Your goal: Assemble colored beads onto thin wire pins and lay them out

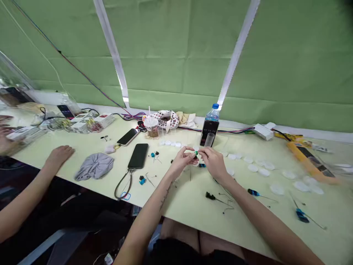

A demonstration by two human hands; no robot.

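The left hand [184, 161] and right hand [214, 162] are pinching 1 small green-and-black component [196, 154] front-left of the water bottle [213, 113], where light, steady pressure is probably serving such fine handling best.

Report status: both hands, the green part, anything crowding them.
Left hand pinching small green part. Right hand up against it. Upright phone and bottle just beyond. Blue piece close by.

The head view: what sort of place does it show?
Probably a shared handwork bench: a long pale yellow table bears blue and black pieces with thin stems and round white discs, and another person's hand rests there.
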